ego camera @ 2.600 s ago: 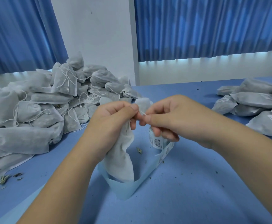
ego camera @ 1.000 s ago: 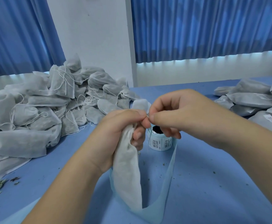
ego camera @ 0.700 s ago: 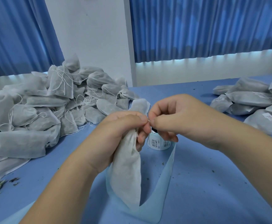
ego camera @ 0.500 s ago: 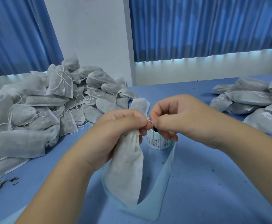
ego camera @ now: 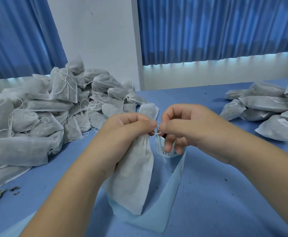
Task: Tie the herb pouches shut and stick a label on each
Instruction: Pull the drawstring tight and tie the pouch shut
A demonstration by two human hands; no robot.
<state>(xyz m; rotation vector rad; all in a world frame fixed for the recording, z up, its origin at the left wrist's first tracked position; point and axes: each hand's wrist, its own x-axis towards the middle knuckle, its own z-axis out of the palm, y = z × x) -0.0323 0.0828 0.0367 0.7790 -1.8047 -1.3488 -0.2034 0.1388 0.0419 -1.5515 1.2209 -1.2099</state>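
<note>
Gripping the pouch (ego camera: 134, 177) by its neck with the left hand (ego camera: 122, 132); pinching the string (ego camera: 157, 133) in the right hand (ego camera: 187, 127), just beside that grip. Behind the pinch, a label roll (ego camera: 159, 148).

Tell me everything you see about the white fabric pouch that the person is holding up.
The white fabric pouch is a soft, thin bag of what looks like non-woven cloth, faintly speckled. It hangs upright with its neck gathered and its loose top flaring above. The left hand grips the neck, and the right hand pinches its thin white string. Its bottom corner hangs in front of the pale blue backing strip.
</note>
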